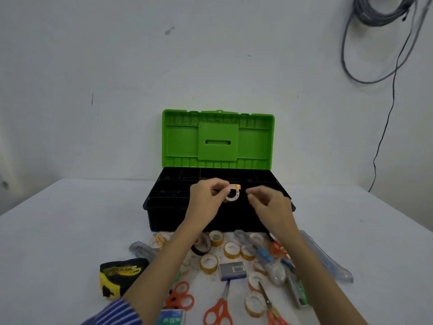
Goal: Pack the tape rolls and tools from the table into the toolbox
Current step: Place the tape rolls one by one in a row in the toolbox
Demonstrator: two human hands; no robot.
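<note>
A black toolbox (164, 207) stands open on the white table, its green lid (218, 139) upright behind it. My left hand (207, 198) holds a small tape roll (232, 194) with an orange label over the box's divided tray. My right hand (267, 202) hovers just right of the roll, fingers pinched with nothing visibly in them. In front of the box lie several tape rolls (230, 249), a black tape roll (201, 246), orange-handled scissors (218, 308), a screwdriver (260, 249) and a yellow-black tape measure (119, 275).
A grey staple box (232, 270) and a second box marked No.10 (171, 319) lie among the tools. A clear-packed tool (325, 256) lies at the right, another (140, 248) at the left. Cables (375, 43) hang on the wall.
</note>
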